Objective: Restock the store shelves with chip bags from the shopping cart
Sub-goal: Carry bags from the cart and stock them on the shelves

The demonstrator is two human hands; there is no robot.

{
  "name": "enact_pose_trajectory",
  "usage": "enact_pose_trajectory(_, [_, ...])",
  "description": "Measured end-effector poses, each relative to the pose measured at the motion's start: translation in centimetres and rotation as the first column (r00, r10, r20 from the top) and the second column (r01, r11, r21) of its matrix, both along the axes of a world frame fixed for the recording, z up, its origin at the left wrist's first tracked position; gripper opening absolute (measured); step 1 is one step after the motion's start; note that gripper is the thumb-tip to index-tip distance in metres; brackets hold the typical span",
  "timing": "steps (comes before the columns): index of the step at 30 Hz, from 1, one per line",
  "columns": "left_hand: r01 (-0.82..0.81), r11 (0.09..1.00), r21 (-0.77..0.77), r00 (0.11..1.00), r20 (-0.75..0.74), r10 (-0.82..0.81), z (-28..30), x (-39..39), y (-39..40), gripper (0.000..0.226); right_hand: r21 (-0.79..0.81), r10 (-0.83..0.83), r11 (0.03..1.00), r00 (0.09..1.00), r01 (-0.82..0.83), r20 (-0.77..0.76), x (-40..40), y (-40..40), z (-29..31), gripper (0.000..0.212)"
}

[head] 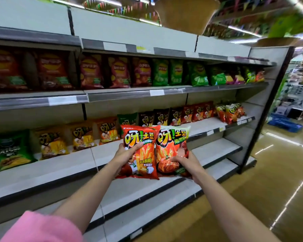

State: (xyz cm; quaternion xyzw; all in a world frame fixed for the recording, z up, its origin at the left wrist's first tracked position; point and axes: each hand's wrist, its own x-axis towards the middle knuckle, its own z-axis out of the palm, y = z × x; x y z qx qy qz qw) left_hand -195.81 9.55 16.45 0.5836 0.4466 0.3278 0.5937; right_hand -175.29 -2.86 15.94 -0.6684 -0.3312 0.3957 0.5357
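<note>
Chip bags, two of them, are held side by side in front of the middle shelf (147,147), upright and touching along their inner edges. The red bag (143,154) on the left shows large yellow characters "呀!土豆" and smaller writing "香浓酥脆" above a picture of fries; the pale-topped bag (171,145) on the right carries the same "呀!土豆" logo with green characters beneath that are too blurred to read. The left hand (125,154) holds the red bag, its grip pinching it with the thumb across the front. The right hand (187,163) holds the pale-topped bag low down, fingers curled over its front.

Behind them, the middle shelf carries a row of the same brand: three yellow bags (80,137), one green, three black, three red (196,113), and a looser orange cluster (229,112) at the far end. A green bag of another brand (12,151) stands at the far left. The shelf above holds Lay's-style bags (119,72) in dark red, pink and green, their writing blurred. White price tags (157,92) sit on the shelf rails. A pink sleeve (42,227) covers the upper left arm.
</note>
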Motion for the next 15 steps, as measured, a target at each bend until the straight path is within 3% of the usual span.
enact_pose_trajectory(3, [-0.002,1.0,-0.019,1.0,-0.002,0.002,-0.4,2.5,0.3,0.07,0.0,-0.037,0.999,0.999,0.037,-0.001,1.6,-0.2,0.1,0.06])
enact_pose_trajectory(8, [0.076,0.996,-0.039,0.997,0.037,-0.074,-0.7,7.2,2.6,0.089,-0.009,-0.106,0.994,0.994,0.106,-0.004,5.4,0.4,-0.2,0.058])
enact_pose_trajectory(12, [0.125,0.991,-0.044,0.99,0.067,-0.122,-0.6,11.8,4.5,0.083,-0.014,-0.156,0.988,0.987,0.156,0.029,9.4,1.6,0.3,0.057])
enact_pose_trajectory(15, [0.148,0.989,-0.025,0.986,0.085,-0.145,-0.3,15.5,6.6,0.09,0.0,-0.171,0.985,0.984,0.171,0.054,12.6,3.3,1.1,0.059])
